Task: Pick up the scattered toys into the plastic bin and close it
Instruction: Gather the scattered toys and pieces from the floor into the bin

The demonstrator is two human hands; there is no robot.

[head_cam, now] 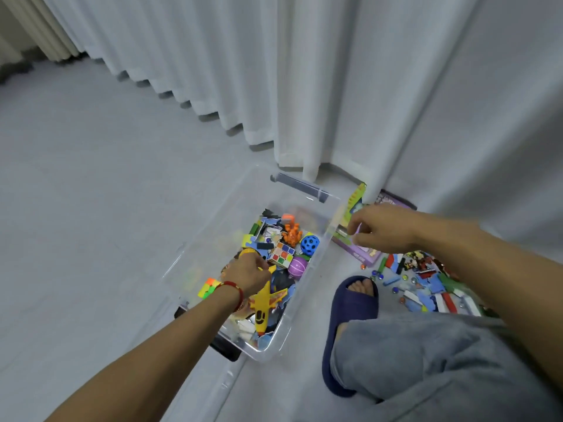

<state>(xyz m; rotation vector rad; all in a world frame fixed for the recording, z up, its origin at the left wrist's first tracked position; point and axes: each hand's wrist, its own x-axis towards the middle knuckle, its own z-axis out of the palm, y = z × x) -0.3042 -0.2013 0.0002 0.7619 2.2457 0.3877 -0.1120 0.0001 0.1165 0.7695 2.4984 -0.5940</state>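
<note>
The plastic bin [304, 269] sits open on the pale floor by the curtain, half full of toys. The left hand [248, 274] is down inside it, fingers curled on the yellow toy plane [263, 303]. The right hand [380, 228] hovers beyond the rim, fingers loosely bent, seemingly empty. Scattered toys [426, 281] lie beside the slipper [350, 318].
</note>
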